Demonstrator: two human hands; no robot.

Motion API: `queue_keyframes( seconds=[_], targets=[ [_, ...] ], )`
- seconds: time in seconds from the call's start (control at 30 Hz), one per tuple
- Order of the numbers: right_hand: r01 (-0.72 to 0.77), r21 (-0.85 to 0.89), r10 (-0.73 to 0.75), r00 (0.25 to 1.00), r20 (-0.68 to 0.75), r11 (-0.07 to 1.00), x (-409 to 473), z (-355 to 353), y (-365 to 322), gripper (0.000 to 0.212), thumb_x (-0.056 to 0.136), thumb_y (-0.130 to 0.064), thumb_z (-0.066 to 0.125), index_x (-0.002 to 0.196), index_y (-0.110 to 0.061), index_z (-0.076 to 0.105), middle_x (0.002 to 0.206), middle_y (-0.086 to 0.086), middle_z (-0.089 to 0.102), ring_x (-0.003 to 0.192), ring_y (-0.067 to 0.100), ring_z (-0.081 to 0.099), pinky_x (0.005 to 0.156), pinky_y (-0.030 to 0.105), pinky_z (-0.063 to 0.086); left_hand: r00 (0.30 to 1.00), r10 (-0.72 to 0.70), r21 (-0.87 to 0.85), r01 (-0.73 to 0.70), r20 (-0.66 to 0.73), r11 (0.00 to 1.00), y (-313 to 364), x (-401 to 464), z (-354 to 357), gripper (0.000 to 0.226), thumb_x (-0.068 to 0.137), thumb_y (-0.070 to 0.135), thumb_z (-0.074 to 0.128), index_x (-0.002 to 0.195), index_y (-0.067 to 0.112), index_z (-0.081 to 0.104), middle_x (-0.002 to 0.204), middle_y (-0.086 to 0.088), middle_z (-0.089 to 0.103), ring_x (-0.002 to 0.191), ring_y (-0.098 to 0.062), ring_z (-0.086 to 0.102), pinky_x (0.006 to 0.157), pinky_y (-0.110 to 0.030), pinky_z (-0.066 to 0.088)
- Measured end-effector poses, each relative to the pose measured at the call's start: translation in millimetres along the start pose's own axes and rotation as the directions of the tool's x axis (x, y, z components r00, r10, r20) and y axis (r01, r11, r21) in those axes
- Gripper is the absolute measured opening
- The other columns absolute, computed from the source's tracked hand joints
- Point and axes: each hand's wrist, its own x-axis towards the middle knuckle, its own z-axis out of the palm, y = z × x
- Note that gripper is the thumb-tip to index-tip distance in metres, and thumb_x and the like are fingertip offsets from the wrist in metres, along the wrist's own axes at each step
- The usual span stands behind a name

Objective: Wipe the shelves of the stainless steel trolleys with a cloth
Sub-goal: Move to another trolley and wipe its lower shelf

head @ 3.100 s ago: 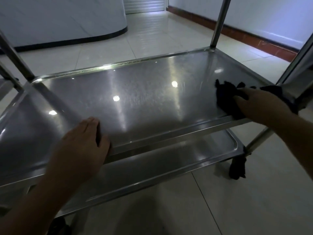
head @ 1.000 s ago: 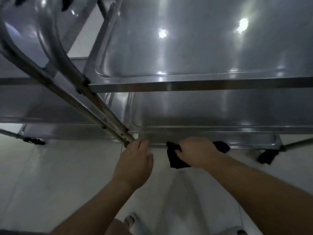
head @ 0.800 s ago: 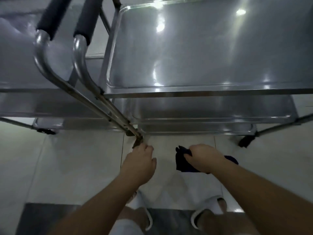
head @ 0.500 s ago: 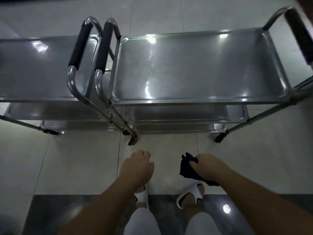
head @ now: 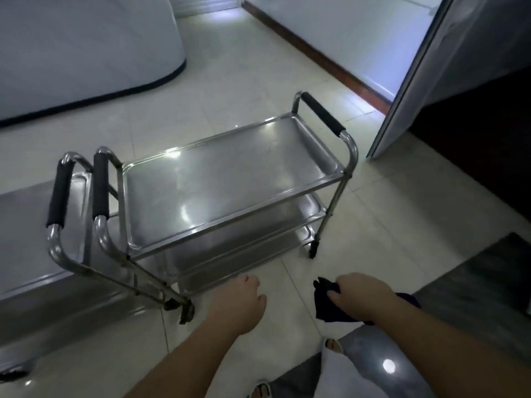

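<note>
A stainless steel trolley (head: 230,179) with three stacked shelves and black-padded handles stands on the tiled floor ahead of me. A second steel trolley (head: 26,225) stands against its left end, cut off by the frame edge. My right hand (head: 359,297) hangs in front of the near trolley, closed around a dark cloth (head: 324,304), clear of the shelves. My left hand (head: 241,304) hovers loosely curled near the trolley's bottom shelf, holding nothing and touching nothing.
A curved white counter base (head: 86,47) with a black plinth lies at the back left. A steel door edge (head: 413,81) juts in at the right. A dark mat (head: 474,294) lies on the floor at the right. My feet in slippers show below.
I have stood up and stepped back from the trolleys; the view swung from straight down to a slanted one. Both hands came off the trolley, the cloth still in the right.
</note>
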Motion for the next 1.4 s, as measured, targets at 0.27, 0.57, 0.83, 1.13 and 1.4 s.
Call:
queue_keyframes(
  seconds=[0.27,0.57,0.83,1.13,1.4],
  targets=[
    [-0.126,0.193,0.144,0.986,-0.088,0.973,1.6,-36.4,152.3,0.037,0.101,-0.050,0.041,0.077,-0.024,0.050,0.077,-0.004,0.060,0.070,0.014,0.058,0.063,0.030,0.046,0.984,0.177,0.138,-0.176,0.006,0.975,156.8,76.9,-37.2,0.046,0.108,0.046,0.037,0.145,0.019,0.046,0.143,-0.007,0.049,0.129,-0.028,0.050,0.105,-0.042,0.045],
    [-0.205,0.268,0.255,0.953,-0.163,0.941,4.3,-120.7,351.6,0.038,0.100,-0.048,0.042,0.081,-0.018,0.057,0.079,-0.001,0.062,0.073,0.018,0.061,0.069,0.033,0.051,0.957,0.290,0.171,-0.289,0.017,0.942,380.9,172.3,-69.6,0.044,0.107,0.044,0.038,0.143,0.020,0.049,0.143,-0.006,0.052,0.130,-0.028,0.052,0.105,-0.045,0.047],
    [-0.227,0.260,0.276,0.946,-0.172,0.938,70.8,-186.0,448.6,0.039,0.098,-0.052,0.041,0.079,-0.021,0.054,0.077,-0.002,0.060,0.070,0.015,0.059,0.069,0.034,0.052,0.960,0.280,0.180,-0.280,0.022,0.943,458.9,272.7,-103.2,0.046,0.107,0.047,0.039,0.144,0.021,0.048,0.143,-0.004,0.052,0.126,-0.026,0.054,0.099,-0.043,0.049],
    [-0.235,0.318,0.289,0.948,-0.136,0.919,224.6,-302.2,518.0,0.040,0.098,-0.046,0.044,0.071,-0.017,0.050,0.066,0.000,0.053,0.062,0.018,0.052,0.063,0.033,0.044,0.965,0.262,0.071,-0.263,0.028,0.962,503.0,459.2,-167.1,0.047,0.107,0.046,0.041,0.146,0.022,0.048,0.144,-0.004,0.050,0.128,-0.027,0.050,0.103,-0.045,0.048],
    [-0.229,0.423,0.286,0.955,-0.076,0.877,332.6,-420.6,554.4,0.039,0.103,-0.044,0.042,0.086,-0.013,0.059,0.078,0.005,0.061,0.069,0.020,0.056,0.068,0.034,0.044,0.977,0.212,0.045,-0.213,0.034,0.976,523.9,606.1,-264.4,0.047,0.106,0.044,0.042,0.147,0.023,0.048,0.146,-0.003,0.049,0.132,-0.028,0.049,0.106,-0.045,0.046]
  ],
)
